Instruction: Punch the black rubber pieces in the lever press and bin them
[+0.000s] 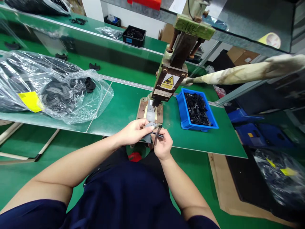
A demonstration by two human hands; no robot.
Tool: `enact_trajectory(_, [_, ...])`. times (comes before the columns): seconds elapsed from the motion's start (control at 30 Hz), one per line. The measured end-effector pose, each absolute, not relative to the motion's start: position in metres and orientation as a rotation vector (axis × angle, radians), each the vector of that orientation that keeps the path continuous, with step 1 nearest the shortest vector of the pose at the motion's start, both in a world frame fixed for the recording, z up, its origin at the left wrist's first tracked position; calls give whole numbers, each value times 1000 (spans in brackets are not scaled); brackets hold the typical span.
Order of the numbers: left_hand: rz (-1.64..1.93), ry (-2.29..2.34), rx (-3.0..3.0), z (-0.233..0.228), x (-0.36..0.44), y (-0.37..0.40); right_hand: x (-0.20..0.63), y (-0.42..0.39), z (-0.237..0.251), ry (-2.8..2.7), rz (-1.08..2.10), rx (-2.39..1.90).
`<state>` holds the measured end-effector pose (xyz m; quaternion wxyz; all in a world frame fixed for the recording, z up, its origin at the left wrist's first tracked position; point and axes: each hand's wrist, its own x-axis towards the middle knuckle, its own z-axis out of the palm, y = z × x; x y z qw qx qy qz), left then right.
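1. The bench [124, 108] is a green surface in front of the person; a hand press [171, 79] stands at its near edge, with a warning label on the ram housing and a cloth-wrapped lever [243, 72] reaching out to the right
2. A clear bag [47, 86] of dark curved parts lies on the left of the bench; a yellow tag shows through the film
3. A blue bin [196, 109] of small black pieces sits just right of the press base
4. The left hand [133, 131] is closed in a pinch around a flat grey part [149, 128], held just below the press base and above the bench edge
5. The right hand [163, 144] is curled, fingertips pinching a thin black strip [157, 134] that touches the grey part
6. The grey part looks thin, smooth and matt; its full outline is hidden by the fingers
7. Judged from appearance, both pieces are light. The grey part seems fairly stiff and is best gripped by its edges; the strip looks slender and flexible, likely to slip, so a hold near its end suits it
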<state>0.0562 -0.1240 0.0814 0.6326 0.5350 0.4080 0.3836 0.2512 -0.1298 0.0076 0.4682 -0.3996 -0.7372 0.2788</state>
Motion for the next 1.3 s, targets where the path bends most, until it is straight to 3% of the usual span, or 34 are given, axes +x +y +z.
enact_trajectory(0.3, [933,935,937,62,48,-122,261,-115,16,-1790,716,-1007])
enact_trajectory(0.47, [1077,1183,850,33,3,-88,292,-111,4,-1709,703,-1112])
enact_trajectory(0.67, [1211,1385,498,4,-44,13,334,-110,-3,-1612,615,-1232])
enact_trajectory(0.93, [1402,1370,501,31,-59,166,359,-111,4,-1614,568,-1310])
enact_trajectory(1.13, [1385,1411,621,-8,-55,149,401,-91,21,-1734,285,-1424])
enact_trajectory(1.3, [1329,1394,772,-26,-49,97,442,-21,59,-1764,135,-1661])
